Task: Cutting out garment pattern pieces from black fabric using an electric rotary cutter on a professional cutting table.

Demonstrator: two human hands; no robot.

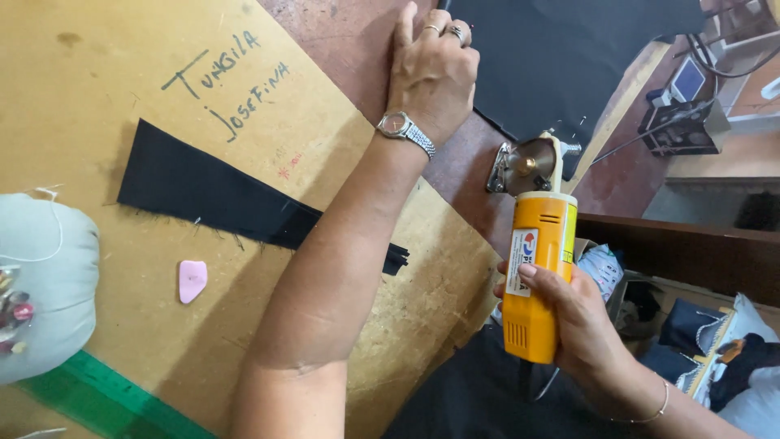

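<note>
**Cutter gripped in my right hand, left hand flat on the cloth**

My right hand (pixel 581 321) is wrapped tight around the yellow body of the rotary fabric cutter (pixel 538 264), fingers fully closed on its lower half. The cutter's long axis runs away from me, its round blade (pixel 528 165) at the far end, resting on the bench (pixel 357 41) near the right edge. My left hand (pixel 431 69) lies open, palm down, fingertips touching the edge of the black cloth (pixel 561 57). A black fabric strip (pixel 219 195) lies on the brown paper pattern (pixel 89 89), pink chalk (pixel 192 280) just beside it.
</note>
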